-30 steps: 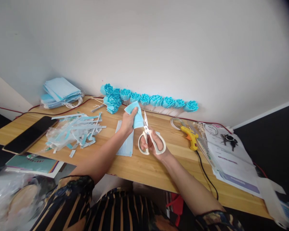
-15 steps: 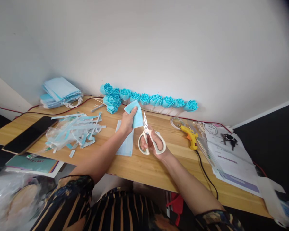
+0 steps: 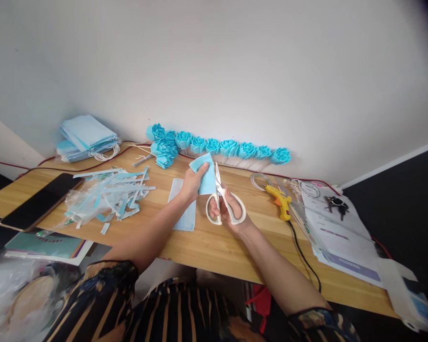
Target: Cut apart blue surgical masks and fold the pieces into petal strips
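Note:
My left hand (image 3: 192,183) pinches a folded light-blue sheet (image 3: 208,181) above the middle of the table. White-handled scissors (image 3: 219,190) are in my right hand (image 3: 231,213), their blades parted and pointing up along the sheet's right edge. Whether the blades touch the sheet is hard to tell. Below my left forearm a pale blue sheet (image 3: 187,216) lies flat on the wooden table (image 3: 214,249). Several blue flowers (image 3: 229,147) on sticks stand in a row against the wall.
A stack of blue sheets (image 3: 89,134), cut strips (image 3: 117,192) and a black phone (image 3: 39,202) are on the left. On the right lie a yellow glue gun (image 3: 281,202) with its cable, papers (image 3: 342,242) and keys (image 3: 338,204).
The folded sheet and my left hand have shifted slightly right and down, closer to the scissors. The scissor handles are a little nearer together. The whole view has shifted slightly.

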Action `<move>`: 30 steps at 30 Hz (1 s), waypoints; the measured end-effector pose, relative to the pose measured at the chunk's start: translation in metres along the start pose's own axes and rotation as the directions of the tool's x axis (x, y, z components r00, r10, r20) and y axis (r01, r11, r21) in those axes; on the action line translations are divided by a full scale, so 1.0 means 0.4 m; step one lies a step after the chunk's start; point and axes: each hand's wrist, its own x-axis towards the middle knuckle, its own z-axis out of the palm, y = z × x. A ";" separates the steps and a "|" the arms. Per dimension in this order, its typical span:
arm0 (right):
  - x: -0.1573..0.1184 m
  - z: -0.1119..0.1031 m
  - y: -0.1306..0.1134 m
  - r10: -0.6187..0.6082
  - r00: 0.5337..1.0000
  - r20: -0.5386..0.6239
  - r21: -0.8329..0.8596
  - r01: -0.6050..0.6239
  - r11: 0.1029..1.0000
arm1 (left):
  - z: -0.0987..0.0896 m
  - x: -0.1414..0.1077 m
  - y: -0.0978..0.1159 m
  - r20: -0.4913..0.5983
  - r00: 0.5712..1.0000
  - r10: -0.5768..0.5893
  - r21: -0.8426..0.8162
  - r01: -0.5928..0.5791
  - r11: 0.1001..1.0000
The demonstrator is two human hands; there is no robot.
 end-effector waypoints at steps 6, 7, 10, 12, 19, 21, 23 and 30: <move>-0.001 -0.006 0.005 -0.009 0.999 0.045 0.010 0.009 1.000 | -0.005 0.006 -0.003 -0.012 1.000 -0.001 0.007 0.002 1.000; -0.001 -0.006 0.006 -0.017 0.999 0.046 0.010 0.017 1.000 | -0.006 0.007 -0.004 -0.013 1.000 0.001 0.013 -0.001 1.000; -0.002 -0.006 0.007 -0.035 0.999 0.034 0.014 0.034 0.999 | -0.005 0.009 -0.005 -0.017 1.000 0.004 0.011 -0.003 1.000; -0.002 -0.006 0.007 -0.029 0.999 0.031 0.013 0.028 1.000 | -0.004 0.009 -0.005 -0.031 1.000 0.005 0.006 -0.005 1.000; 0.000 -0.004 0.007 0.000 0.999 0.038 0.002 0.000 1.000 | 0.001 0.004 -0.002 -0.056 0.998 0.019 0.042 -0.017 0.999; 0.001 -0.004 0.008 -0.009 1.000 0.024 0.005 0.009 1.000 | 0.002 0.001 -0.001 -0.047 0.998 0.031 0.047 -0.029 0.998; 0.001 -0.005 0.010 -0.019 1.000 0.004 0.006 0.019 1.000 | 0.005 -0.002 -0.001 -0.045 0.998 0.040 0.052 -0.038 0.998; 0.002 -0.002 0.014 -0.033 0.999 0.040 0.033 0.031 0.999 | 0.009 -0.006 -0.005 -0.041 0.999 0.020 0.059 -0.018 0.998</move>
